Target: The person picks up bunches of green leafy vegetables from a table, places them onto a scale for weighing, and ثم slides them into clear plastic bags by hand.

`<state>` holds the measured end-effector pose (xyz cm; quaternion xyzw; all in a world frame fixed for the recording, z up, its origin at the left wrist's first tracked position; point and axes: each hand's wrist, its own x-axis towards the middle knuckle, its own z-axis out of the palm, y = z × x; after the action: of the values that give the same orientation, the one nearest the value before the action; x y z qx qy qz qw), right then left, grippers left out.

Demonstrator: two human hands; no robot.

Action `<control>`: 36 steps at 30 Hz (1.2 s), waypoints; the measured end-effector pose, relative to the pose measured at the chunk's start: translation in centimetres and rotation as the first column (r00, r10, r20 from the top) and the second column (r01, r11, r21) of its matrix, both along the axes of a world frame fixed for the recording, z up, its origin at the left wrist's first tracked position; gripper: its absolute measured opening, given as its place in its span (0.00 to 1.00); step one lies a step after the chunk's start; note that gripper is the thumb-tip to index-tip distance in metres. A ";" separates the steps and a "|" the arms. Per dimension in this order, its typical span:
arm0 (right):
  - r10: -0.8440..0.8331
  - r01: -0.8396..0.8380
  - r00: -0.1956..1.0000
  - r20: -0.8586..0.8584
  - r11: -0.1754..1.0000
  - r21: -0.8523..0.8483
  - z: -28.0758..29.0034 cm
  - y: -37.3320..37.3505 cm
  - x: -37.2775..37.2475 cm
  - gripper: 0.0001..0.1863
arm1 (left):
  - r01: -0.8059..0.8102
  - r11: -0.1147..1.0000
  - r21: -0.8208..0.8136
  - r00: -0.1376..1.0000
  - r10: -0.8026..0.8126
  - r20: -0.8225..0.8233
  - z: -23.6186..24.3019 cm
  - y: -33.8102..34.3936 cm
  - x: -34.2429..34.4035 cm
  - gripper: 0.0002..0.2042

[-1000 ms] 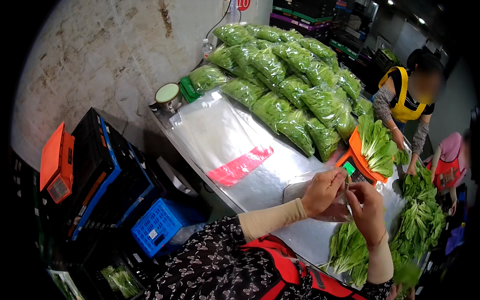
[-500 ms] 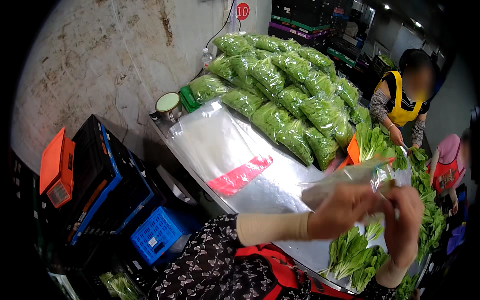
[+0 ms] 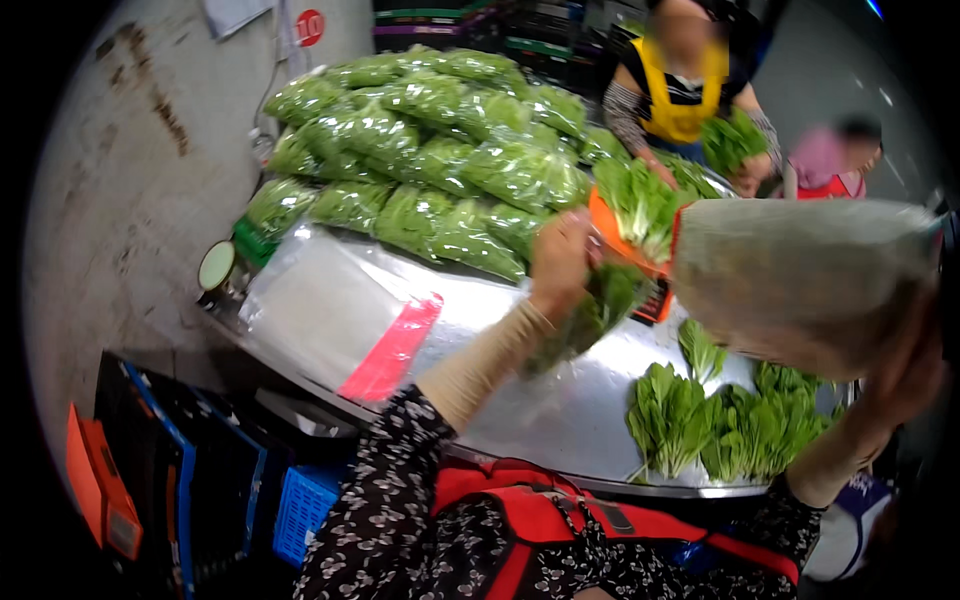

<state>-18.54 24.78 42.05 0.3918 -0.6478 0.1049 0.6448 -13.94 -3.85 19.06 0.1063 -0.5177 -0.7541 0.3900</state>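
The metal surface spreads under and around the orange tray, which holds leafy greens. A large pile of bagged greens lies left of the tray. Beyond the tray stands a co-worker in a yellow apron, a bunch of greens in one hand. To the tray's right, a raised clear bag, blurred, hangs in the air. Well left of the tray lie flat clear bags with a pink band; nearer the wearer than the tray, loose greens lie in bunches. Just to the tray's near left is a blurred bag with leaves. Of the hands, the right hand, right of the tray, grips the raised clear bag's lower edge; the left hand, just left of the tray, has its fingers curled together above the blurred bag, and whether they pinch it I cannot tell. Smallest, far left of the tray, is a mug.
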 end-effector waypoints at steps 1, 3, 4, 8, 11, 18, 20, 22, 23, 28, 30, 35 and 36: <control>0.138 -0.164 0.966 0.219 0.981 0.107 -2.2 -0.5 1.1 0.12 | 0.015 0.998 -0.064 1.000 -0.015 0.002 0.8 -1.8 0.1 0.15; 0.215 -0.523 0.640 0.737 0.825 0.214 -7.4 -2.7 3.5 0.10 | -0.042 0.999 -0.025 0.999 0.043 0.032 2.7 -4.8 1.1 0.15; 0.086 -0.630 0.479 0.873 0.727 0.274 -10.0 -3.5 4.1 0.10 | -0.019 0.999 -0.036 0.999 0.020 0.037 3.4 -5.0 0.6 0.15; 0.054 -0.880 0.431 0.901 0.245 0.407 -29.0 -6.2 4.3 0.11 | -0.005 1.000 -0.015 0.992 0.003 -0.123 6.8 -2.7 0.2 0.11; 0.139 -0.926 0.377 0.916 0.092 0.367 -38.0 -7.6 6.8 0.11 | -0.059 0.998 -0.010 0.986 0.057 -0.160 7.7 0.4 3.2 0.09; -0.012 -0.959 0.283 0.959 -0.006 0.283 -43.9 -6.4 7.4 0.12 | -0.035 0.967 0.253 0.995 0.011 0.094 -3.7 10.4 15.1 0.12; -0.090 -0.976 0.215 0.972 0.003 0.216 -44.3 -5.9 7.1 0.14 | 0.014 0.814 0.580 0.990 -0.093 0.107 -9.4 13.5 18.6 0.13; -0.026 -0.981 -0.156 0.987 0.119 -0.151 -46.1 -5.3 6.6 0.11 | -0.028 0.688 0.725 0.961 -0.182 0.210 -14.4 16.6 22.5 0.13; -0.340 -0.987 -0.145 0.929 0.111 -0.113 -45.2 -5.1 5.7 0.15 | -0.070 0.559 0.827 0.917 -0.290 0.273 -15.7 17.4 23.7 0.12; -0.133 -0.870 -0.279 0.951 0.453 -0.192 -45.3 -1.5 5.0 0.10 | -0.346 0.542 0.766 0.776 -0.294 0.559 -14.8 18.8 26.1 0.28; -0.046 -0.828 -0.194 0.980 0.543 -0.138 -43.1 0.8 5.0 0.08 | -0.167 0.941 0.293 0.711 -0.090 0.697 -14.1 18.3 25.6 0.39; -0.045 -0.441 -0.405 0.913 0.885 -0.152 -38.5 5.3 4.1 0.17 | 0.013 0.986 0.167 0.662 -0.134 0.737 -12.8 18.5 20.4 0.49; 0.072 -0.257 -0.566 0.821 0.931 -0.259 -37.6 5.5 4.1 0.24 | 0.046 0.987 -0.155 0.630 0.092 0.771 -13.2 18.6 19.4 0.48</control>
<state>-14.49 30.30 4.43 0.2401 -0.7947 0.4684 -0.3025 5.50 14.78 5.90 0.3950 -0.6922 -0.5859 0.1466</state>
